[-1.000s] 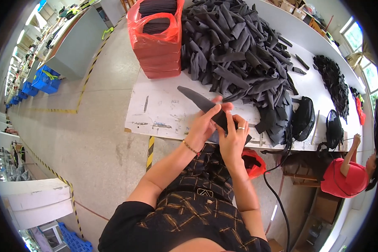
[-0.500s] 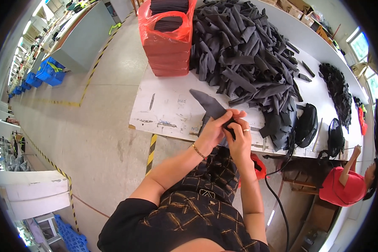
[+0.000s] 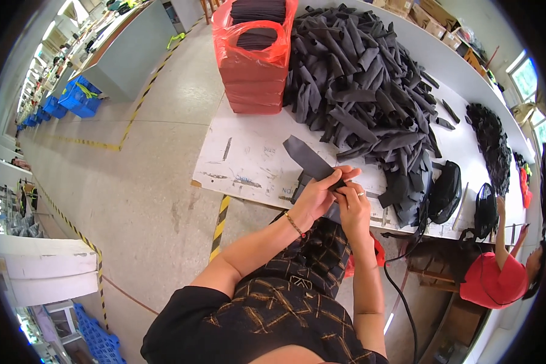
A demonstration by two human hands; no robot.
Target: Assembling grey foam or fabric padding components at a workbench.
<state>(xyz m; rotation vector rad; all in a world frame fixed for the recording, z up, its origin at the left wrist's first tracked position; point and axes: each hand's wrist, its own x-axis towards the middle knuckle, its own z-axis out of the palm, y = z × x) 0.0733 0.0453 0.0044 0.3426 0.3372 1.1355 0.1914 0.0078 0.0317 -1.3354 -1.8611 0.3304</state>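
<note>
A dark grey fabric strip (image 3: 305, 154) sticks out beyond my fingers over the white table's near edge. My left hand (image 3: 319, 195) is closed on its near part, thumb on top. Against it, my right hand (image 3: 353, 209), wearing a ring, pinches the strip's near end with bent fingers. The end between my fingertips is partly hidden. Below my left hand, more dark grey fabric (image 3: 301, 181) lies at the table edge. A large heap of similar grey strips (image 3: 370, 85) covers the table beyond my hands.
A red plastic bag (image 3: 253, 79) packed with stacked dark pieces stands at the table's far left. Black mesh bags (image 3: 446, 193) lie to the right, near a dark cable (image 3: 400, 285). A co-worker in a red shirt (image 3: 494, 280) sits at the right. The white table (image 3: 224, 151) has worn marks.
The view has shifted slightly, moving the table and heap rightward in the picture. Both hands still grip the strip, its end turned a little. The co-worker's arms have moved.
</note>
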